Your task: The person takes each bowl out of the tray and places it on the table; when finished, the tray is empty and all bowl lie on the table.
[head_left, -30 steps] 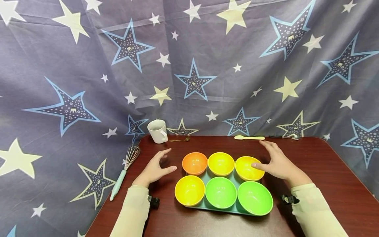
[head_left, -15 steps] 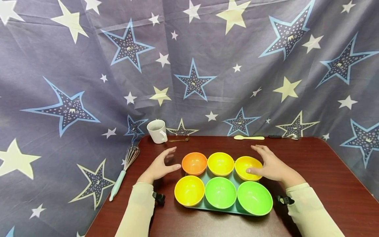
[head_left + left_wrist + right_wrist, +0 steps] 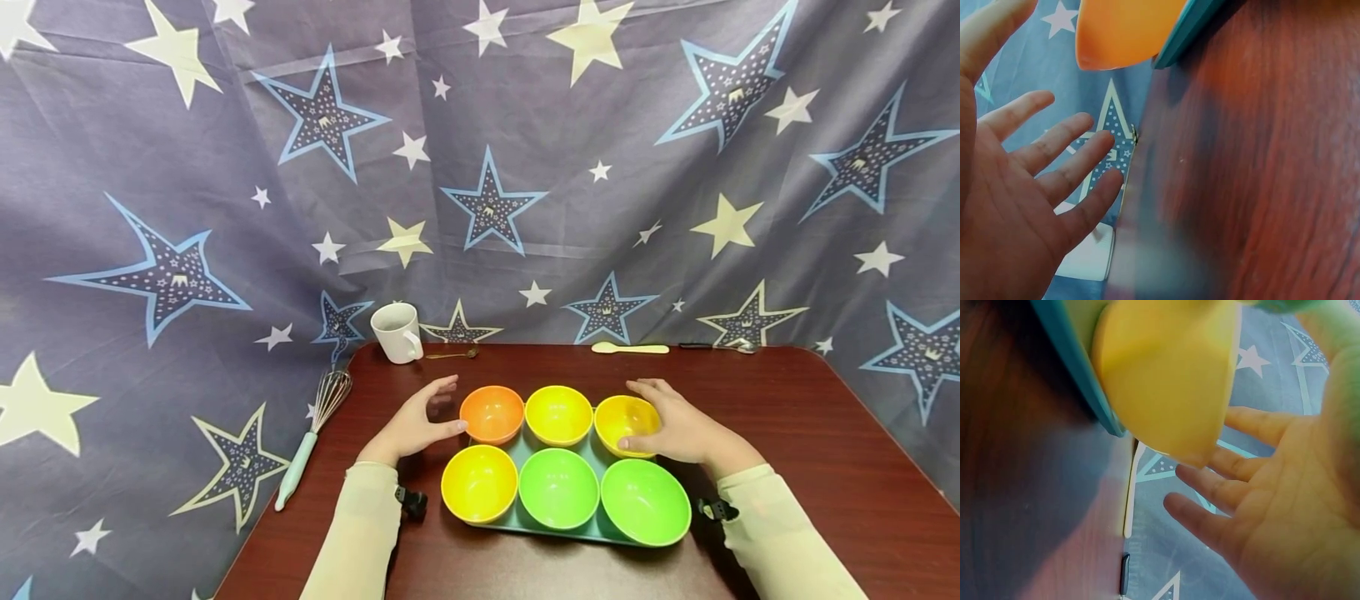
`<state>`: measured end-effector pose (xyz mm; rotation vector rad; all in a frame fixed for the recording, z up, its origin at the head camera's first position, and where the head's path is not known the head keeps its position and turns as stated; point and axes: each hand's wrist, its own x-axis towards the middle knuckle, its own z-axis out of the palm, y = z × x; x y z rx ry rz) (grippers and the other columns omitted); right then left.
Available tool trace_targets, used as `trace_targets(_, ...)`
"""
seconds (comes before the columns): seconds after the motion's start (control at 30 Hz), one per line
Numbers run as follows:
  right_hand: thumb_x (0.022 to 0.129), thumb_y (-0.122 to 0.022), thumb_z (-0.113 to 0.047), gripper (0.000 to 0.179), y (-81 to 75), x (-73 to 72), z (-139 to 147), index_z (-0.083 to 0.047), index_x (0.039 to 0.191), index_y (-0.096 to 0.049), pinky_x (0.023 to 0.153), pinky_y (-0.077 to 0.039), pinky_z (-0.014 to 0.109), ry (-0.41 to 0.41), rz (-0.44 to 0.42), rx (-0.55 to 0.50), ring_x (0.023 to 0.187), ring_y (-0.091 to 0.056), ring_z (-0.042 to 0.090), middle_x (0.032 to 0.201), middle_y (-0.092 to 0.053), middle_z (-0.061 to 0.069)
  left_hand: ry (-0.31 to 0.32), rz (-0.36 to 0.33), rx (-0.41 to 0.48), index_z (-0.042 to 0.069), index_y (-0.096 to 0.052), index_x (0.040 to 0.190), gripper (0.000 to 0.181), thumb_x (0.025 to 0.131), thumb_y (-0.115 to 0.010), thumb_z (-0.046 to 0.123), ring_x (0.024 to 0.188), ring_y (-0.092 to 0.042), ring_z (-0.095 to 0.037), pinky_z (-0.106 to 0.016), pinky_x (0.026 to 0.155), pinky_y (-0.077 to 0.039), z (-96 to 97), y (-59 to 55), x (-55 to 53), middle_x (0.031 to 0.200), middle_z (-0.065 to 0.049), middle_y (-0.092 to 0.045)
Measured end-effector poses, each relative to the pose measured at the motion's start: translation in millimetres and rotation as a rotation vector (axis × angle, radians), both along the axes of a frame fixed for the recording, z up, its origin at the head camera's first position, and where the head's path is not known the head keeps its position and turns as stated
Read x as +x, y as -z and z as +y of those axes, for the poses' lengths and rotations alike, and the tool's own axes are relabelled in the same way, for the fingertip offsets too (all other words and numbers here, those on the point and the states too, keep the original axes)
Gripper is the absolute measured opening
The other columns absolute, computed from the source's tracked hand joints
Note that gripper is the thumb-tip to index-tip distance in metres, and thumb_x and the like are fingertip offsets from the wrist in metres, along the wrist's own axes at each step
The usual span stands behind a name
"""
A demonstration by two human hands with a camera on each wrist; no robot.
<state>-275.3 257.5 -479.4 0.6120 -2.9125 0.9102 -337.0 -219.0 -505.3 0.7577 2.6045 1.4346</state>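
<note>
Two rows of bowls stand on a teal tray (image 3: 585,535). At the back are an orange bowl (image 3: 492,414), a middle yellow bowl (image 3: 558,415) and a right yellow bowl (image 3: 621,419); in front, another yellow bowl (image 3: 480,483) and two green bowls, one central (image 3: 558,489), one right (image 3: 647,502). My left hand (image 3: 414,427), fingers spread, is just left of the orange bowl, thumb tip at its rim. My right hand (image 3: 684,429) reaches around the right yellow bowl, thumb over its near side, fingers beyond it. Whether either hand touches a bowl, I cannot tell.
Along the back edge lie a white mug (image 3: 397,332), a small gold spoon (image 3: 452,354), a pale yellow spatula-like utensil (image 3: 630,348) and a dark-handled spoon (image 3: 716,346). A whisk (image 3: 303,454) lies at the table's left edge. A starry cloth (image 3: 525,108) hangs behind.
Both hands have moved inward: the left rightward to the orange bowl, the right leftward around the right yellow bowl. The bowls and tray have stayed put.
</note>
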Motion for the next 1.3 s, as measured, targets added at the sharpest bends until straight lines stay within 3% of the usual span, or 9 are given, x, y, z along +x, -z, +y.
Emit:
trace_targets(0.07,0.077,-0.086,-0.064,0.111,0.7,0.0,-1,0.001,0.156,-0.043,0.104,-0.043,0.068,-0.003,0.0,0.002,0.132,-0.05,0.046,0.152,-0.042,0.025,0.012,-0.002,0.012,0.013,-0.04,0.16,0.085,0.09,-0.086,0.024,0.136,-0.052,-0.046,-0.063,0.111,-0.041,2.6,-3.1,2.5,0.154,-0.026,-0.047)
trace_targets(0.37,0.076,-0.086,-0.065,0.11,2.6,-0.7,-3,0.0,0.155,-0.045,0.105,-0.043,0.067,-0.002,-0.008,0.029,0.131,-0.052,0.045,0.15,-0.045,0.025,0.002,-0.029,-0.047,0.024,-0.042,0.159,0.086,0.087,-0.088,0.037,0.131,-0.059,-0.027,-0.051,0.108,-0.047,6.9,5.3,0.1,0.151,-0.014,-0.055)
trace_targets(0.57,0.075,-0.086,-0.067,0.111,2.8,-0.8,-4,0.0,0.154,-0.046,0.105,-0.044,0.065,-0.007,-0.029,0.037,0.128,-0.055,0.042,0.147,-0.047,0.024,0.003,-0.041,-0.066,0.019,-0.044,0.159,0.087,0.086,-0.088,0.037,0.125,-0.061,-0.023,-0.048,0.106,-0.049,10.6,6.8,0.2,0.148,-0.006,-0.057)
trace_targets(0.77,0.074,-0.086,-0.067,0.113,4.5,-0.1,-8,0.001,0.155,-0.045,0.104,-0.045,0.064,-0.001,-0.028,0.036,0.125,-0.056,0.04,0.144,-0.049,0.023,0.015,-0.044,-0.077,0.009,-0.047,0.156,0.086,0.087,-0.087,0.039,0.119,-0.063,-0.022,-0.046,0.101,-0.051,13.9,7.7,0.9,0.143,-0.004,-0.06)
trace_targets(1.03,0.073,-0.086,-0.068,0.114,5.1,0.8,-12,0.001,0.155,-0.045,0.101,-0.048,0.062,0.027,-0.041,0.042,0.121,-0.058,0.038,0.143,-0.05,0.023,0.012,-0.05,-0.088,0.016,-0.052,0.153,0.079,0.086,-0.088,0.04,0.115,-0.064,-0.02,-0.045,0.101,-0.051,14.9,6.9,2.4,0.139,0.0,-0.063)
trace_targets(1.3,0.071,-0.088,-0.066,0.113,6.0,0.2,-15,0.002,0.152,-0.047,0.097,-0.051,0.059,0.04,-0.011,0.058,0.113,-0.061,0.035,0.139,-0.053,0.023,0.016,-0.058,-0.074,0.014,-0.052,0.153,0.079,0.086,-0.088,0.037,0.113,-0.064,-0.019,-0.046,0.102,-0.051,13.7,8.5,1.1,0.137,0.0,-0.064)
